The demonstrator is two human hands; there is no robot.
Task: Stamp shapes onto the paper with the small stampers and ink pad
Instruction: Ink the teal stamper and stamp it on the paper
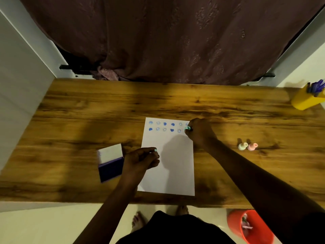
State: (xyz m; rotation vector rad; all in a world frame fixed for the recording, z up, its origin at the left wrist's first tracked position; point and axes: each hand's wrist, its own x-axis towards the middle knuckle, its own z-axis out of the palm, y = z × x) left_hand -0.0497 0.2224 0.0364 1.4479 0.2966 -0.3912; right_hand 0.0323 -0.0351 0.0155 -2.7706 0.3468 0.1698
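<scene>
hands (140, 158) over paper (174, 166), stamper (187, 128) seemingly in right (200, 131)

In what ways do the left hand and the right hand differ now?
The right hand grips a teal stamper at the top right of the paper, by the stamped rows; the left hand pinches a small teal piece over its left edge, near the ink pad. Both grip something teal.

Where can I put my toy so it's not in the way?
The far strip of table behind the paper is bare, and the left end beyond the ink pad. Crowded: around the paper, where the left hand and right hand work, and near the two stampers and yellow cup.
</scene>
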